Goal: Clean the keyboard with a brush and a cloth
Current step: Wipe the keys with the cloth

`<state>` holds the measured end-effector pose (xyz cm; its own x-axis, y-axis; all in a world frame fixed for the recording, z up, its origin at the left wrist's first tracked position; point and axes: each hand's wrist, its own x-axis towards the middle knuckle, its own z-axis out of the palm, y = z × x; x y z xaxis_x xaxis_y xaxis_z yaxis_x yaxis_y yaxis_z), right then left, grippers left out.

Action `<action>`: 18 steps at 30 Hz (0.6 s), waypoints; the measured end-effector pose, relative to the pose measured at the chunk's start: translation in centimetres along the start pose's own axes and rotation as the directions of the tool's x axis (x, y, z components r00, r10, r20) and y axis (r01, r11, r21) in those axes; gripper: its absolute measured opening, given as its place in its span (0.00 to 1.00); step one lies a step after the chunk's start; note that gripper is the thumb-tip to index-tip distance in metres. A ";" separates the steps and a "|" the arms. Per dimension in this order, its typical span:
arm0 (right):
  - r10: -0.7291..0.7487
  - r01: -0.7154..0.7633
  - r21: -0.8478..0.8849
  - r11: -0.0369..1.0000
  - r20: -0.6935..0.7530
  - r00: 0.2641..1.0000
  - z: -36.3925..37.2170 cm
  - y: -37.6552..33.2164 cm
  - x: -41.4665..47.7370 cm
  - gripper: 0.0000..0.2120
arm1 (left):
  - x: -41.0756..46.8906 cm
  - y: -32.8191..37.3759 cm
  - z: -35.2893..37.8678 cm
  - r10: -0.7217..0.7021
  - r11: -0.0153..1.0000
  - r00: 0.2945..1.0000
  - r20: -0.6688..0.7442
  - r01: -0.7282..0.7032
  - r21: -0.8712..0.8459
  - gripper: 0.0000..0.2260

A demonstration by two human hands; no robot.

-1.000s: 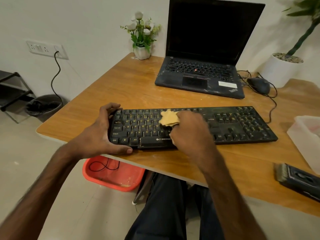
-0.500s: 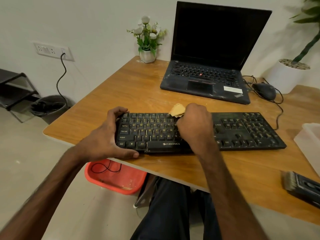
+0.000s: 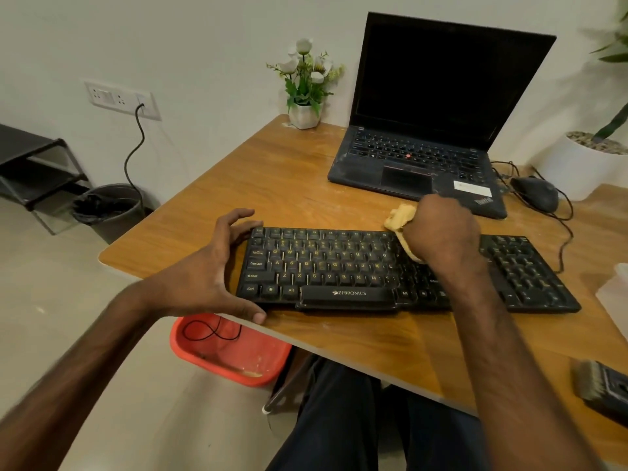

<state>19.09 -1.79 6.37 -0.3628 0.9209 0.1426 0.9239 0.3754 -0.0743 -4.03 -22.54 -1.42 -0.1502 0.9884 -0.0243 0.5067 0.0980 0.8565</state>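
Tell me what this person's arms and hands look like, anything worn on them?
The left arm and right arm are bare up to the picture's edge: no sleeves, no watch or band at either wrist. The left hand and right hand have no gloves and no rings that show. Dark trousers cover the legs.

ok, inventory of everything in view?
desk: 1, wooden, centre
keyboard: 1, black, desk front
cloth: 1, yellow, on keyboard
brush: 1, black, desk's right edge
laptop: 1, black, desk rear
mouse: 1, black, right of laptop
flower pot: 1, white, desk rear
plant pot: 1, white, far right
tub: 1, translucent, right edge
basin: 1, red, under desk
bin: 1, dark, by wall
left hand: 1, holds keyboard's left end
right hand: 1, grips cloth
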 end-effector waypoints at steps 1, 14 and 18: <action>-0.033 0.033 0.001 0.999 -0.002 0.999 0.2 -0.9 -0.2 0.05 | 0.1 0.0 -0.1 0.003 1.000 1.000 0.003 -0.003 0.005 0.64; -0.545 0.520 0.272 0.809 0.017 0.838 1.9 -15.2 -3.6 0.10 | 0.0 0.2 0.4 -0.003 0.996 0.999 -0.045 -0.001 -0.095 0.72; -0.673 0.652 0.234 0.721 0.017 0.739 1.7 -13.8 -3.4 0.18 | 0.0 0.1 0.5 0.000 0.994 0.998 -0.070 -0.007 -0.108 0.72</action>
<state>7.39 -9.94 5.22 -0.8923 0.4295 0.1388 0.4013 0.8957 -0.1917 -3.50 -22.46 -1.59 -0.2097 0.9777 0.0119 0.4133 0.0776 0.9073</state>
